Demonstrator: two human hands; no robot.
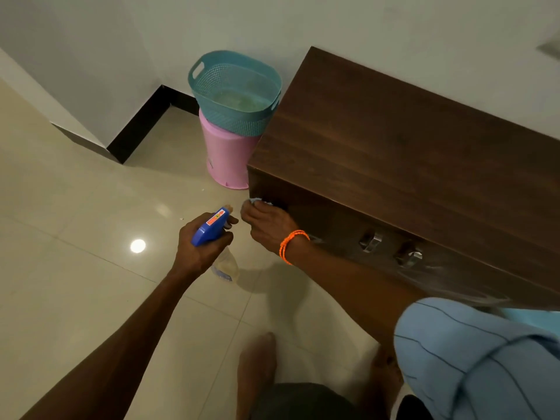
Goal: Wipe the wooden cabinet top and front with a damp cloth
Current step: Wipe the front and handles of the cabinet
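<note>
cabinet (394,165): dark wood, long axis running from the near-left corner off to the far right
cloth (256,201): light blue, mostly hidden, pressed on the cabinet front right by its left edge
right hand (268,227): fingers bunched around the cloth
left hand (200,241): gripping a spray bottle (212,228), nozzle aimed at the cabinet

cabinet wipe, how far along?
Done: cannot tell; the top is bare, with no visible wet marks. In hand: the right hand presses the cloth against the front at its left corner, while the left hand holds a spray bottle clear of it. Left: probably the front around the handles, possibly the top.
</note>
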